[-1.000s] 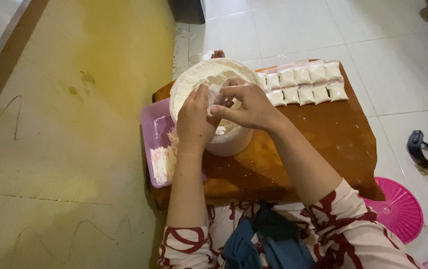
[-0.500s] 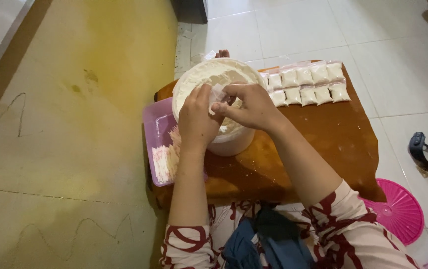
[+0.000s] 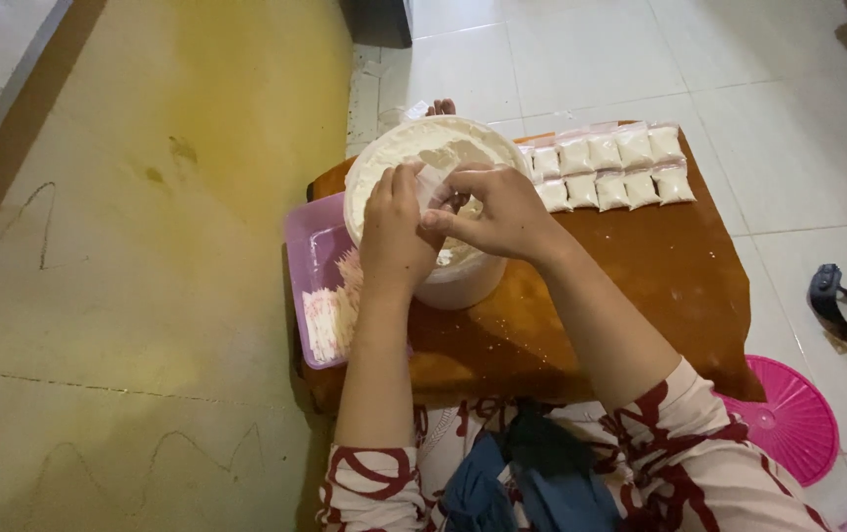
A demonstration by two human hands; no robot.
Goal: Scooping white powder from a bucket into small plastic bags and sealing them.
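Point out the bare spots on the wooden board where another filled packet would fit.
The board is bare below the two rows of packets, out to its right edge, and along the near edge beside the right forearm. It is crowded at the left: the white bowl, both hands, left hand and right hand, and the pink tray fill that side.

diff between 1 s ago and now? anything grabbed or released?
Almost nothing. Both hands, left hand and right hand, stay over the white tub, pinching the same small clear bag; only the fingers shifted slightly. Nothing taken up or let go. The filled bags on the brown table and the pink tray did not move.
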